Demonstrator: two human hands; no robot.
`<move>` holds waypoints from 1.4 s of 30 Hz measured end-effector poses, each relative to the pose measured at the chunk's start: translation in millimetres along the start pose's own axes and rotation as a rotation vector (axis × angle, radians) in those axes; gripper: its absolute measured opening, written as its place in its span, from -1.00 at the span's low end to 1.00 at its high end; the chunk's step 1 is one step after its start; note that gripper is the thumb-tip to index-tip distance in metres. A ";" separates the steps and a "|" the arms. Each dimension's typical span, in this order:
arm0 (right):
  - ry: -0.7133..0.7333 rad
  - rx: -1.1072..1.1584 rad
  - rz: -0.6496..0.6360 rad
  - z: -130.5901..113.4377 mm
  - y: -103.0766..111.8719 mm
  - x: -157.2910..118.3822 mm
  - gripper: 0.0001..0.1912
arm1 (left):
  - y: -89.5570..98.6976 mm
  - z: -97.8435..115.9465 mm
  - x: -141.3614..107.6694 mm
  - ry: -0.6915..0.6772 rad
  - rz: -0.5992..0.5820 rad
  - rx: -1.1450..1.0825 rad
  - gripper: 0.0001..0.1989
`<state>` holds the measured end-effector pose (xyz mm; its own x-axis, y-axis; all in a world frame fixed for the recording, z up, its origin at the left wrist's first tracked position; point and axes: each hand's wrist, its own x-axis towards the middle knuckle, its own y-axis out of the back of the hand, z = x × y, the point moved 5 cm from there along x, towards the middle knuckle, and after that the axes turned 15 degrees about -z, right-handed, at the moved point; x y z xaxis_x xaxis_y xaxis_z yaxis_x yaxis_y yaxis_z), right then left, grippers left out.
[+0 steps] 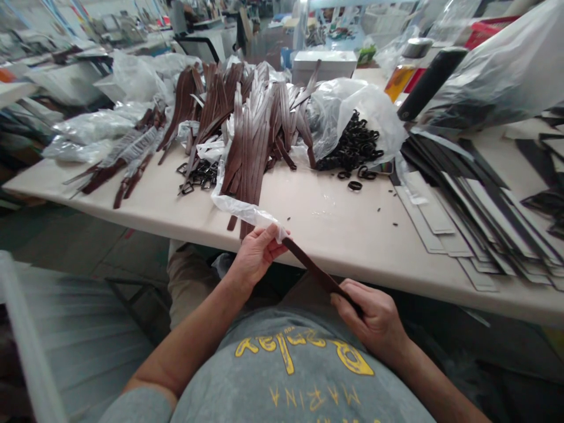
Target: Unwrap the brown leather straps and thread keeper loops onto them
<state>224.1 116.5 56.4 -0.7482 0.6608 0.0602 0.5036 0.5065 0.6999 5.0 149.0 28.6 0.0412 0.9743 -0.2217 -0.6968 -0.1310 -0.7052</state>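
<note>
A dark brown strap (311,265) stretches between my two hands, just off the table's front edge. My left hand (261,249) pinches a white plastic wrapping (247,208) at the strap's upper end. Around the strap's lower end the fingers of my right hand (370,311) are closed. Behind my left hand, a pile of brown straps (251,144) lies on the table (326,226), some hanging toward the front edge. Black metal buckles (205,174) sit left of that pile. To its right, black loops (355,144) spill from a clear plastic bag (383,111).
Wrapped brown strips (132,153) lie at the table's left. Black and grey strips (467,200) are stacked at the right, below a black cylinder (434,82) and a bottle (408,67). A grey box (324,66) stands behind. At lower left is a pale panel (79,329).
</note>
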 end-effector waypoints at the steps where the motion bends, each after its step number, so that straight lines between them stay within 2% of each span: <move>1: -0.023 -0.015 0.000 3.1 -1.4 0.4 -0.74 | -0.4 0.2 -0.7 0.000 -0.005 0.010 -0.65; 6: -0.095 -0.026 0.005 3.0 -6.3 15.9 -0.65 | -6.8 -15.3 -10.1 0.036 -0.027 0.074 -0.62; 10: -0.082 0.120 -0.015 -9.6 -4.9 43.8 -0.66 | -16.7 -34.3 -21.5 0.104 -0.104 0.154 -0.66; 13: -0.045 0.320 -0.176 -11.0 -6.8 50.1 -0.75 | -10.9 -15.5 -24.0 0.022 -0.070 0.172 -0.70; 15: -0.058 0.445 -0.347 -4.8 -13.6 41.1 -0.74 | 0.2 11.1 -24.0 -0.108 0.006 0.161 -0.71; 17: -0.132 0.521 -0.447 6.1 -21.7 27.6 -0.66 | 11.1 30.9 -26.4 -0.200 0.070 0.161 -0.71; 19: -0.216 0.538 -0.436 15.5 -27.4 18.8 -0.59 | 15.3 29.5 -31.2 -0.179 0.075 0.194 -0.72; 21: -0.238 0.488 -0.381 17.1 -29.8 19.2 -0.55 | 9.9 4.9 -37.4 -0.035 -0.006 0.261 -0.71; 23: -0.192 0.406 -0.329 12.3 -29.1 25.9 -0.53 | -0.9 -28.8 -43.9 0.133 -0.130 0.319 -0.71; 25: -0.152 0.360 -0.301 9.4 -28.0 30.9 -0.53 | -8.4 -50.4 -46.3 0.186 -0.195 0.292 -0.70; 26: -0.148 0.358 -0.308 10.4 -28.7 30.9 -0.53 | -8.9 -53.4 -44.9 0.159 -0.184 0.232 -0.67; 29: -0.191 0.371 -0.367 21.3 -36.3 22.5 -0.52 | 1.7 -42.2 -36.0 -0.019 -0.034 -0.013 -0.61; 31: -0.210 0.361 -0.373 27.2 -42.3 17.6 -0.52 | 8.8 -37.2 -33.0 -0.073 0.044 -0.079 -0.65; 33: -0.205 0.335 -0.335 26.9 -45.6 19.6 -0.53 | 7.7 -44.9 -34.2 -0.009 0.022 -0.043 -0.68; 35: -0.173 0.307 -0.270 21.6 -45.1 27.4 -0.54 | 0.7 -59.2 -38.6 0.097 -0.065 0.018 -0.68; 37: -0.127 0.297 -0.226 16.8 -42.7 34.4 -0.54 | -5.2 -65.9 -42.0 0.138 -0.134 0.088 -0.66; 39: -0.095 0.286 -0.231 17.6 -41.5 34.7 -0.54 | -5.4 -57.6 -40.6 0.068 -0.125 0.098 -0.62; 42: -0.110 0.246 -0.278 28.5 -43.7 23.2 -0.55 | 3.3 -36.6 -35.5 -0.099 0.000 -0.008 -0.60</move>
<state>197.0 125.5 6.9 -0.8267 0.5283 -0.1934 0.3869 0.7835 0.4863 27.5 107.2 9.5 -0.0300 0.9876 -0.1539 -0.6913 -0.1317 -0.7104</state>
